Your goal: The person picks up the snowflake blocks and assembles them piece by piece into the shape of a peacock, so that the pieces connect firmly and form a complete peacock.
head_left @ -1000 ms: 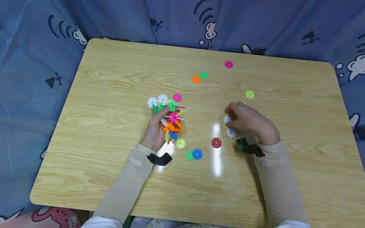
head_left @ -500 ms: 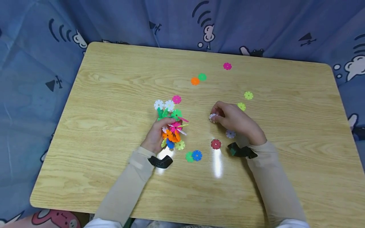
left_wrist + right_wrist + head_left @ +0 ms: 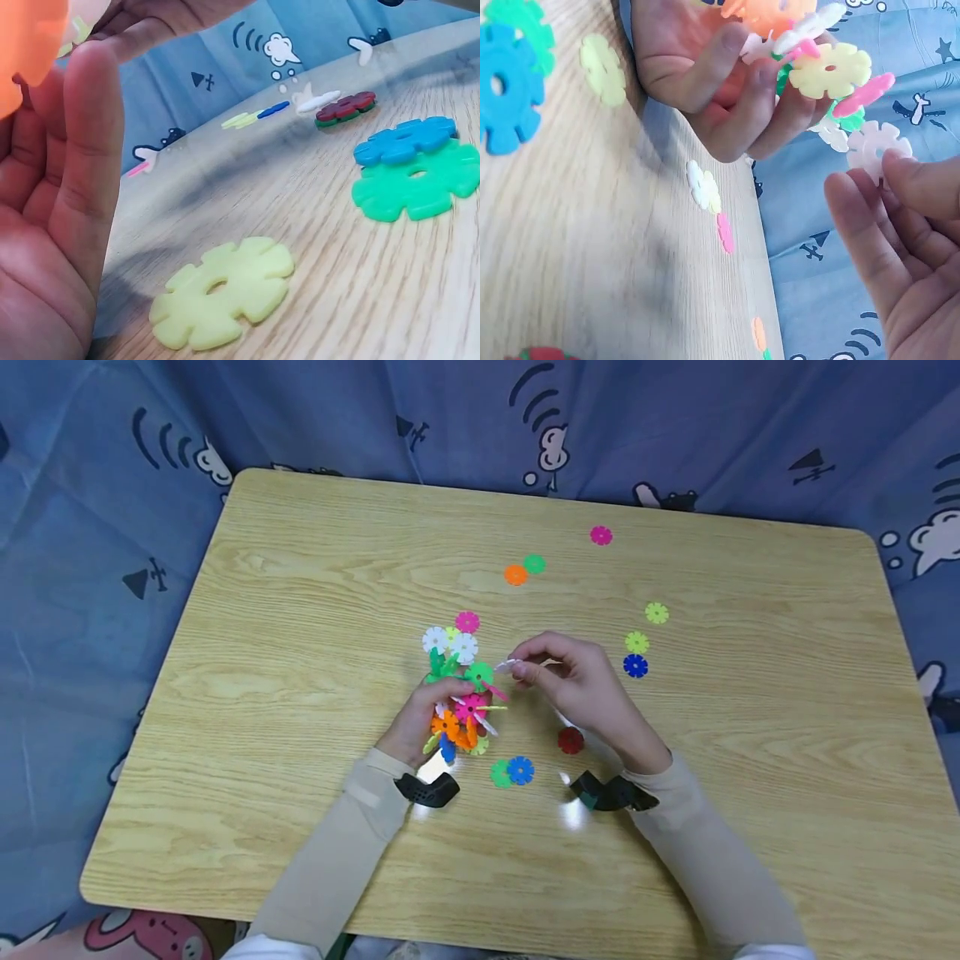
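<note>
Left hand [image 3: 411,720] curled, right hand [image 3: 588,683] near!
Left thumb [image 3: 444,688] on top, right thumb [image 3: 919,180] and fingers [image 3: 864,238] in a pinch.

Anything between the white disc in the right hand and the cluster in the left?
Nothing visible: nothing loose lies between the white disc, pinched in the right hand, and the cluster held by the left hand. One pink disc in the cluster juts out nearby.
</note>
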Available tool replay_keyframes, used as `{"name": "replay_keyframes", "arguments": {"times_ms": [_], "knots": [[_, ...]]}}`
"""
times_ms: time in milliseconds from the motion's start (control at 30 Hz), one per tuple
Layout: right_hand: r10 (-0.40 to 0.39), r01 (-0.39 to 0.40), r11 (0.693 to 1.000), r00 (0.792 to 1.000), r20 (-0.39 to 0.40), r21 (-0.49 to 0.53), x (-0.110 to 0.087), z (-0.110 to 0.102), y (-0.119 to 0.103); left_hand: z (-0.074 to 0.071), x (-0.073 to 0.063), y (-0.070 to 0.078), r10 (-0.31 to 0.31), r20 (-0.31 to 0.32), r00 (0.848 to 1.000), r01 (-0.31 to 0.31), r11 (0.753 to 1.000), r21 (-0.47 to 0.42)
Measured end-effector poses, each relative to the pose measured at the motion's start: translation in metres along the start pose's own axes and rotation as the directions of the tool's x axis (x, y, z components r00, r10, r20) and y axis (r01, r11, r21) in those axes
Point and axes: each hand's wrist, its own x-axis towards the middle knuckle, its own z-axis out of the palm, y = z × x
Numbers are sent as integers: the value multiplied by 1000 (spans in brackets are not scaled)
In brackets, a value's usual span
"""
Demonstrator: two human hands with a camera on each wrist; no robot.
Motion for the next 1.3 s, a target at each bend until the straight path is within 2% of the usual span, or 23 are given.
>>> {"name": "replay_keyframes", "arguments": {"times_ms": [167,367,433,633,833,967,1300], "knots": [[-23,25,997,999,25,-71,-2,-1,-1,0,1,0,7,16,1000,-7,1000,-6],[-145,146,975,989,17,-167,-3,-2,-3,0,2,1,19,25,1000,-18,1000,-10],[-160,160,971,987,14,-178,-3,-1,-4,0,2,1,22,20,1000,-22,1000,-1],[-135,135,979,991,12,-156,-3,0,-4,-2,2,1,21,17,1000,-22,999,31],[-181,179,965,983,7,-194,-3,4,0,-2,2,0,8,-5,1000,-8,999,46],[-205,200,965,979,-13,-171,-3,8,3,-1,3,1,9,-5,1000,-9,999,41],[-313,299,945,945,-92,-132,-2,22,13,0,5,0,-14,-25,1000,13,999,-30]]}}
